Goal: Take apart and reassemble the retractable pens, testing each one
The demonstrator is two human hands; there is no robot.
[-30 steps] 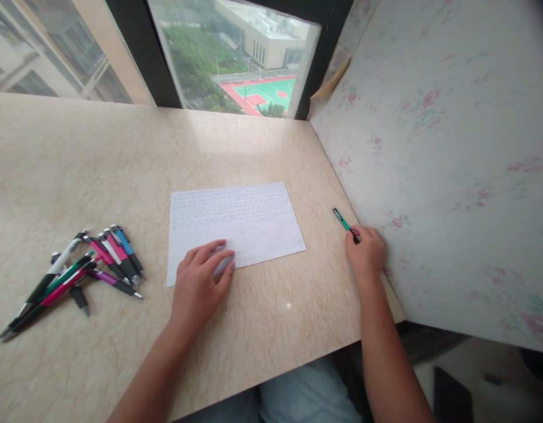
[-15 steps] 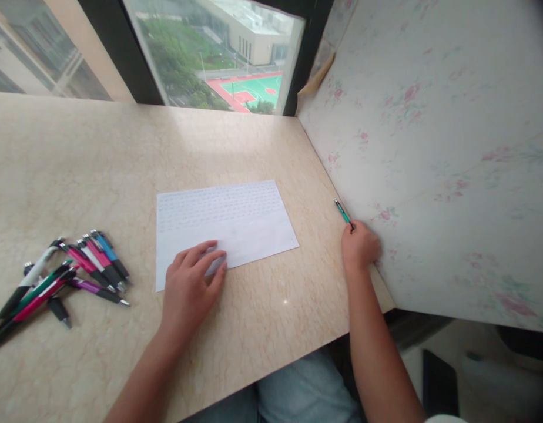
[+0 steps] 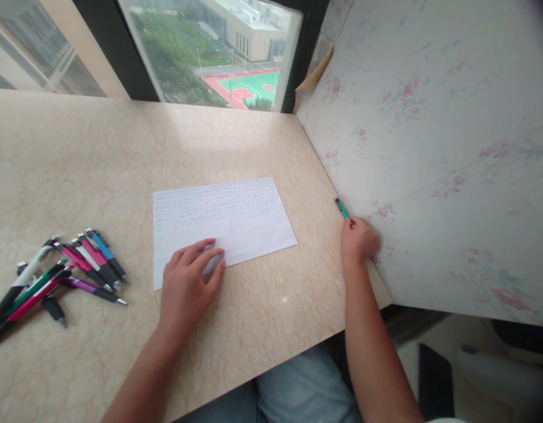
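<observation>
A white sheet of paper lies on the marbled tabletop, with rows of small handwriting across its upper half. My left hand rests on the sheet's lower left part, fingers spread and slightly bent, holding nothing. Over at the right edge, beside the wall, my right hand is closed around a green pen. The pen's upper part sticks out beyond my fingers toward the window; its other end is hidden in the hand.
Several pens in pink, blue, purple, green and white lie in a loose pile at the left. A wall with flowered paper borders the table's right side. A window stands behind the table, whose front edge runs above my lap.
The whole view has shifted very slightly. The right hand has moved a little along the pen, so slightly less of it shows; the left hand stays on the paper.
</observation>
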